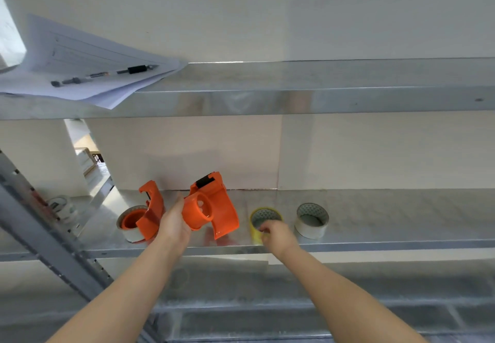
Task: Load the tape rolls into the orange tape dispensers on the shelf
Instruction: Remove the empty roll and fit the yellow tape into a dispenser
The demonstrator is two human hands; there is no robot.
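From the head camera, your left hand (174,222) gripped the empty orange dispenser (211,208) by its hub above the shelf (375,245), while your right hand (277,234) pinched the near rim of the yellow tape roll (263,222). Light, rigid and likely slick-sided, that translucent ring probably handled best across its wall.

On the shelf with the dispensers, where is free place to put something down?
Free: the shelf to the right of the white tape roll, out to the frame edge. Crowded: from the loaded dispenser through the left hand holding the empty dispenser, to the right hand on the yellow roll.
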